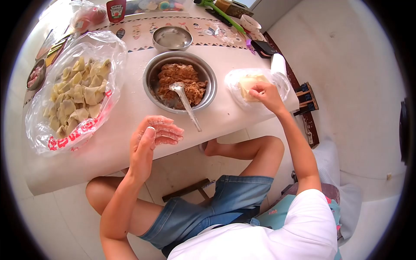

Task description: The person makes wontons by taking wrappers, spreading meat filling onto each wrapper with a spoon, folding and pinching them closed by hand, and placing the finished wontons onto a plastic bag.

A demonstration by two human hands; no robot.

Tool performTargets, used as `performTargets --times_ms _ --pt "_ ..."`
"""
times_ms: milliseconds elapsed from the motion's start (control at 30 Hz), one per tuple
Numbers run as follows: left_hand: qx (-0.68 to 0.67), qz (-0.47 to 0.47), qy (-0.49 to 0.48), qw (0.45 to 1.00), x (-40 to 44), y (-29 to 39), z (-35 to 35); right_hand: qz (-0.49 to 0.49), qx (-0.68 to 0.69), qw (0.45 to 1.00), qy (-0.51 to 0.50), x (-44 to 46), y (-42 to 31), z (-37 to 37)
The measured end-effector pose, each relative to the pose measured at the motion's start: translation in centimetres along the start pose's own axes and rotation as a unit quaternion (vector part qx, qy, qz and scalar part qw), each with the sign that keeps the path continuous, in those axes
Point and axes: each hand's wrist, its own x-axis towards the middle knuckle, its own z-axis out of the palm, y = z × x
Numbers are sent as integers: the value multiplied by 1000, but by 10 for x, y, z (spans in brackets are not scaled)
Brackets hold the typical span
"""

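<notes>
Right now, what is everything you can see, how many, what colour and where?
Wrappers: one pile, pale yellow, in a thin bag, right
Dumplings: many, pale yellow, in a red-printed bag, left
Large bowl: one, silver, centre
Filling: one mass, brown, inside it
Spoon: one, silvery, in the filling
Small bowl: one, silver, beyond the filling
Side dish: one, grey, left edge
Heinz pouch: one, red, far edge
Long tool: one, green, far right
Roll: one, white, beside the wrappers
Table: one, white, beneath
Other far-edge items: unclear
Shirt: one, white, bottom
Shorts: one pair, blue, bottom
Left hand: one, pale-smeared, near the large bowl
Right hand: one, on the wrappers
</notes>
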Motion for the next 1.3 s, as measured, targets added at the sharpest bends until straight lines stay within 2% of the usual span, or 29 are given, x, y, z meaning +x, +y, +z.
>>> performTargets --times_ms 67,100,167,200,267,300,333,367,400,433,500,567,633,667,767,800,900,1000,1067,1200,1300 --pt "0 0 -3 1000 0 0 -1 50 41 998 -13 1 6 -4" --pt "1 -1 -6 1000 0 -1 -1 73 105 992 20 1 3 -6" --pt "-20 -45 -84 995 0 -2 -3 119 232 962 85 2 -15 -17" --pt "-29 -65 -119 990 0 -3 -6 102 326 937 77 1 -34 -23" --pt "-131 -122 -198 964 -1 -5 2 47 385 921 46 -9 -93 -30" --pt "-181 -151 -232 944 -3 -7 8 -10 354 935 24 -19 -122 -27" --pt "-240 -151 -206 937 -5 -10 13 -69 325 943 3 -30 -146 -20" --pt "-297 -148 -181 926 -7 -15 18 -221 221 949 -32 -40 -162 -9" --pt "-355 -144 -156 911 -9 -17 21 -284 144 945 -70 -54 -184 5" --pt "-347 -139 -135 918 -11 -14 21 -343 87 932 -77 -66 -200 27" --pt "-333 -128 -100 929 -11 -3 22 -354 113 926 -66 -71 -207 39" --pt "-310 -142 -43 939 -9 3 17 -304 193 930 -75 -63 -192 28" --pt "-295 -159 -13 942 -10 8 4 -311 58 948 25 -41 -158 23" --pt "-312 -121 -6 942 -10 9 0 -325 -38 941 84 -31 -147 26" --pt "-257 -45 18 965 -10 20 -14 -393 -130 908 59 -25 -144 51" --pt "-204 -26 31 978 -11 22 -16 -426 -136 894 32 -24 -148 57" --pt "-113 -35 50 992 -11 27 -18 -462 -106 875 92 -6 -149 75" --pt "-80 -28 98 992 -9 26 -23 -408 -39 902 136 8 -155 60" --pt "-93 -42 127 987 -7 27 -22 -352 22 926 133 7 -163 51" --pt "-151 -78 138 976 -4 17 -24 -372 15 923 96 3 -161 70" --pt "-268 -56 137 952 -4 11 -30 -358 44 930 75 -3 -163 75"
